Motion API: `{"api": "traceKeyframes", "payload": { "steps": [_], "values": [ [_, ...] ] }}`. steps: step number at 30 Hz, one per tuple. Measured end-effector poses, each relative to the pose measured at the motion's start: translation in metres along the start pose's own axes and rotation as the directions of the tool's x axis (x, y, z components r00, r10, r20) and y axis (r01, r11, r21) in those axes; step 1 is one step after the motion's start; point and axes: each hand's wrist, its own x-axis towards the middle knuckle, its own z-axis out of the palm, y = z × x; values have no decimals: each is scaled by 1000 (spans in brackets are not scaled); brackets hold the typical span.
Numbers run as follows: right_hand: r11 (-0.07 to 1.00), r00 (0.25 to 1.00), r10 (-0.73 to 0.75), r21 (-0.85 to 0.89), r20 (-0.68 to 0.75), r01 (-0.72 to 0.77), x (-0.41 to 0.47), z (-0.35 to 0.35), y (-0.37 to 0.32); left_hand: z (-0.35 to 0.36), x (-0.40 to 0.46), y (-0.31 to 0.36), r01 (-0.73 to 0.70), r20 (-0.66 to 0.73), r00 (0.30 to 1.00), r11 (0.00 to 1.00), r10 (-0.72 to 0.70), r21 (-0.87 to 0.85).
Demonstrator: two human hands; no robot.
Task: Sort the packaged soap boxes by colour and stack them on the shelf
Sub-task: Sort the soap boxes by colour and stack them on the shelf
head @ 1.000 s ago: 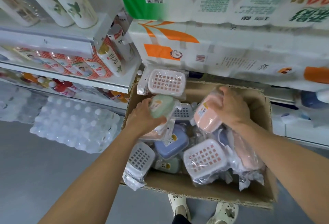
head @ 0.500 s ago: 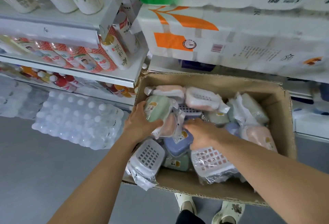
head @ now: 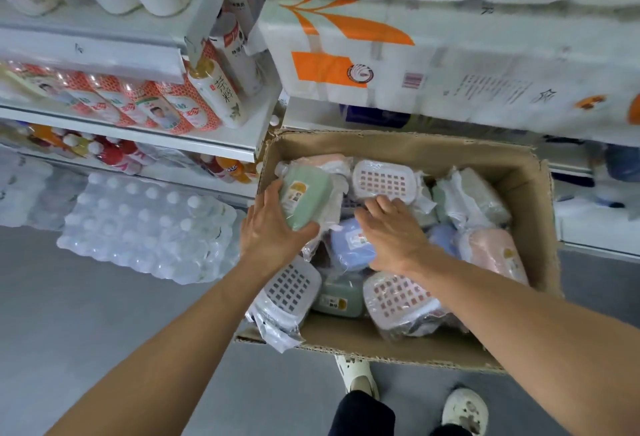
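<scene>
Looks like we're at the picking-out stage: the left hand (head: 273,228) has its grip curled round a green packaged soap box (head: 304,202) at the 10 o'clock corner of the cardboard carton (head: 398,143), while the right hand (head: 394,233) lies flat with fingers spread over a blue soap box (head: 349,245) near the middle, gripping nothing. Next move, I'd guess, is grabbing a second green one, maybe the one (head: 341,297) at 6 o'clock, then up to the shelf. Box stickers are too small to read; the bottle (head: 216,91) at 11 o'clock carries Chinese characters I can't make out.

Both bare arms reach forward; left hand (head: 273,224) curled in a grip, right hand (head: 391,235) spread flat.
</scene>
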Motion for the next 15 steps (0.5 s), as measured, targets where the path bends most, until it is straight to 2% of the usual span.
{"api": "traceKeyframes", "payload": {
  "steps": [6, 9, 12, 15],
  "values": [
    [989, 968, 144, -1, -206, -148, -47, -48, 53, -18, -32, 53, -27, -81, 997, 984, 13, -176],
    [948, 922, 305, 173, -239, -268, -92, -67, 90, -16, -53, 95, -71, -109, 993, 981, 52, -181],
    [857, 836, 471, 372, -281, -357, -158, -78, 133, -2, -83, 147, -132, -117, 987, 966, 108, -223],
    [801, 764, 561, 442, -318, -404, -239, -78, 179, 18, -128, 212, -223, -101, 974, 944, 204, -242]
  ]
}}
